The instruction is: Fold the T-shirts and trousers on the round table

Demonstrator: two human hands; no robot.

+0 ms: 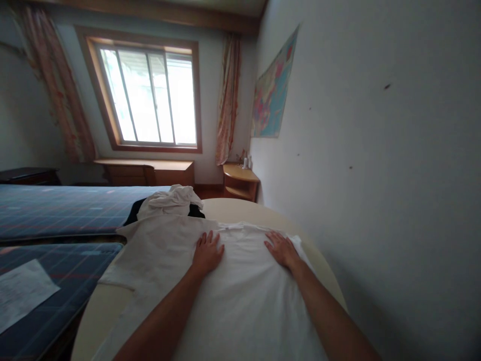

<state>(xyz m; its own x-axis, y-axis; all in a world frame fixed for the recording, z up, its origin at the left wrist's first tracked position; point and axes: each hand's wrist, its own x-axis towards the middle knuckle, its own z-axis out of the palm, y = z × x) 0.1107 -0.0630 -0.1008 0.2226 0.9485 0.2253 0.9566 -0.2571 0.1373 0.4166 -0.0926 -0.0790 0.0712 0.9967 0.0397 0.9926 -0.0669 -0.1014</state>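
A white T-shirt (244, 291) lies spread over a round cream table (263, 208), its collar at the far side and one sleeve reaching out to the left. My left hand (208, 252) rests flat on the shirt, left of the collar, fingers spread. On the other side of the collar, my right hand (281, 248) also lies flat on the fabric with its fingers stretched out. Neither hand grips the cloth. Just beyond the shirt's left shoulder sits a crumpled pile of white clothing (169, 200) with dark fabric (133, 213) under it.
Plaid-covered beds (67, 210) stand to the left, with a sheet of paper (24, 291) on the nearer one. A white wall (376, 200) runs close along the right. At the back are a desk (173, 170) under the window and a corner shelf (240, 173).
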